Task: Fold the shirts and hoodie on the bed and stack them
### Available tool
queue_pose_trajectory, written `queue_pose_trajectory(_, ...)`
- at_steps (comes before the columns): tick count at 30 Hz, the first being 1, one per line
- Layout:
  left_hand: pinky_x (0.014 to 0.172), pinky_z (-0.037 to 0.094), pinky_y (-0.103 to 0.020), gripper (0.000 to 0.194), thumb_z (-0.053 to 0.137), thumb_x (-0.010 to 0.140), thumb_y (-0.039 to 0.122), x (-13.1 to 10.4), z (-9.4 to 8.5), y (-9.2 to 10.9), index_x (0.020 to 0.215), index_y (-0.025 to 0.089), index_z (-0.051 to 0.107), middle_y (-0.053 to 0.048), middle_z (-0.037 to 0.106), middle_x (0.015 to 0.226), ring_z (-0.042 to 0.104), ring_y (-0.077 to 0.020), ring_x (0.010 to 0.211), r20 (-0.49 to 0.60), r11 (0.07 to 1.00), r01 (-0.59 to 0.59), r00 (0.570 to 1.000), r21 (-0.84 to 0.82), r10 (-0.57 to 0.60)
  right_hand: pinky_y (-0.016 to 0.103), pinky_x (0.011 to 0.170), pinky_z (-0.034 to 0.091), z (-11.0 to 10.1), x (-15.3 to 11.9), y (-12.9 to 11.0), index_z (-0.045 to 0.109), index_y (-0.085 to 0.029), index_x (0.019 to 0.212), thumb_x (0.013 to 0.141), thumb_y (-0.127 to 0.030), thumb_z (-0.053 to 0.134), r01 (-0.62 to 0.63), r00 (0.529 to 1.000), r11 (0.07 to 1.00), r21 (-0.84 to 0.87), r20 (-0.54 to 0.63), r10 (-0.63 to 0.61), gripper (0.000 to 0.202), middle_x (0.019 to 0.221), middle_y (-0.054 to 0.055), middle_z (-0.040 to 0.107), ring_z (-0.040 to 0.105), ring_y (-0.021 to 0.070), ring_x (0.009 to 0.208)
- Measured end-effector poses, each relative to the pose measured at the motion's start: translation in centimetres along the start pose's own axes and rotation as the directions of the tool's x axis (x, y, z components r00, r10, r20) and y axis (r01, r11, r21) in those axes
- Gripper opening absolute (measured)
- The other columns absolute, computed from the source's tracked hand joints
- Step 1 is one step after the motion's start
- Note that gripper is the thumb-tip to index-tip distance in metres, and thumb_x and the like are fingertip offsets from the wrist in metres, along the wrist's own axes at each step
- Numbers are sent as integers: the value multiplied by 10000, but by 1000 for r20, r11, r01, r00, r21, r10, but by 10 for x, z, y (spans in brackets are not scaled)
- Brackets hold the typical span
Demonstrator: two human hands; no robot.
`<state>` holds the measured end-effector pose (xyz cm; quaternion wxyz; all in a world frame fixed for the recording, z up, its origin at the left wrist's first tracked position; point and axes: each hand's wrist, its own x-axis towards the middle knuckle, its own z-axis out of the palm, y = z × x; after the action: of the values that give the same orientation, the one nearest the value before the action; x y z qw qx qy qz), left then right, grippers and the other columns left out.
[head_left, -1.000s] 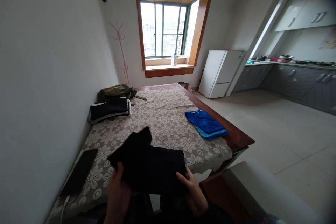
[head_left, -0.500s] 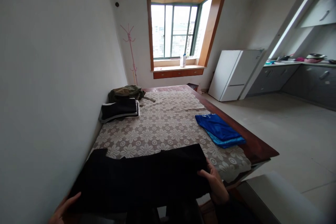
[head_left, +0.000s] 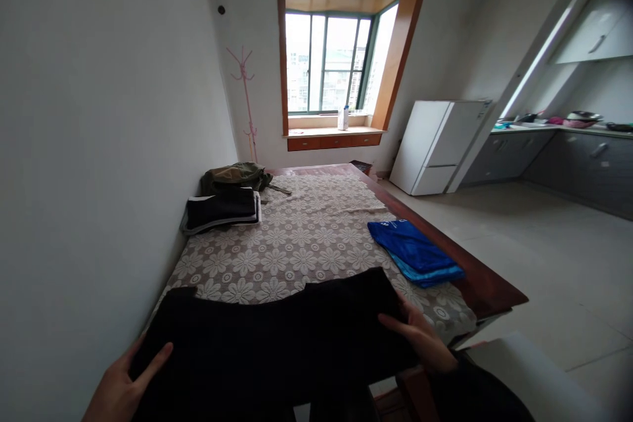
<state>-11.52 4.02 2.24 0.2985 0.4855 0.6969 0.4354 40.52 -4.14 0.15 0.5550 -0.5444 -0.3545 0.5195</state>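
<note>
A black garment [head_left: 281,343], its exact kind unclear, stretches between my two hands at the near edge of the table. My left hand [head_left: 121,379] grips its left end, thumb on top and fingers partly hidden beneath. At the right end, my right hand [head_left: 420,336] pinches the cloth with the thumb over it and the other fingers behind. Beyond the garment lies a cream floral lace tablecloth [head_left: 306,237]. Folded blue clothes [head_left: 415,250] rest on the table's right side, past my right hand.
On the table's far left, a stack of folded black and grey clothes [head_left: 222,210] sits before an olive backpack [head_left: 235,177]. A wall [head_left: 99,145] runs close along the left. A white stool or bench top [head_left: 529,369] stands at lower right; a fridge [head_left: 435,145] is farther back.
Both hands have shifted slightly, the left one coming further into view and the right one moving right. The black garment moved with them and its upper edge now sags in the middle.
</note>
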Motion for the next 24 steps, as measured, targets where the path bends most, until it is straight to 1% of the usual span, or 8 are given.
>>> queue_pose_trajectory(3, 875, 645, -435, 548, 838, 562, 547, 10, 8, 38, 1011, 245, 747, -47, 813, 1024, 749, -346, 1031, 136, 985, 93, 988, -147, -73, 454, 965, 554, -14, 28, -34, 644, -261, 1273, 670, -339, 905, 82, 996, 996, -30, -23, -82, 661, 1220, 69, 750, 689, 342, 1129)
queue_pose_trajectory(6, 855, 637, -394, 632, 848, 588, 514, 45, 29, 66, 1128, 220, 702, -61, 797, 1095, 752, -314, 998, 116, 983, -25, 992, -183, 46, 452, 931, 573, -23, 75, -70, 617, -267, 1284, 648, -353, 909, 193, 980, 980, -44, -39, -195, 706, 1179, 60, 759, 706, 328, 1079)
queue_pose_trajectory(9, 884, 612, -401, 654, 767, 709, 463, 95, 64, 75, 1276, 185, 598, -113, 760, 1183, 742, -289, 1024, 108, 986, -128, 984, -109, 140, 443, 912, 579, -31, 130, -85, 599, -281, 1294, 658, -349, 885, 246, 967, 968, -56, -46, -249, 701, 1140, 52, 761, 718, 304, 1035)
queue_pose_trajectory(12, 939, 573, -384, 577, 713, 749, 325, 134, 101, 65, 1281, 159, 564, -158, 733, 1231, 708, -277, 1123, 225, 976, -197, 959, 95, 172, 463, 925, 564, -42, 173, -70, 560, -225, 1355, 689, -293, 815, 198, 977, 923, -331, -3, -211, 716, 1123, 98, 753, 715, 310, 1023)
queue_pose_trajectory(15, 978, 537, -408, 464, 777, 646, 285, 152, 127, 48, 1078, 176, 645, -144, 758, 1154, 691, -320, 1151, 261, 958, -219, 951, 183, 168, 486, 1029, 500, -53, 196, -38, 465, -151, 1458, 675, -207, 729, 151, 979, 691, -707, 9, -204, 829, 1240, 159, 698, 661, 329, 1159)
queue_pose_trajectory(20, 926, 544, -378, 461, 737, 715, 366, 167, 143, 36, 1099, 132, 635, -187, 733, 1203, 721, -299, 1066, 279, 937, -251, 943, 244, 180, 421, 1177, 330, -54, 211, -15, 404, -178, 1535, 782, -225, 606, 187, 954, 286, -940, 104, -280, 780, 1575, 155, 435, 388, 296, 1461)
queue_pose_trajectory(22, 910, 541, -328, 490, 690, 775, 352, 173, 148, 39, 1199, 121, 604, -177, 724, 1230, 715, -258, 1079, 278, 928, -278, 938, 250, 206, 408, 1160, 328, -48, 218, -18, 461, -210, 1508, 832, -238, 566, 192, 957, 118, -974, 159, -243, 684, 1541, 127, 487, 424, 281, 1428)
queue_pose_trajectory(24, 918, 527, -312, 523, 660, 809, 318, 177, 152, 43, 1290, 134, 569, -155, 719, 1241, 697, -240, 1109, 267, 911, -313, 933, 270, 241, 444, 1150, 314, -40, 226, -21, 574, -232, 1417, 824, -233, 579, 187, 964, 70, -980, 170, -202, 593, 1437, 118, 586, 488, 296, 1358)
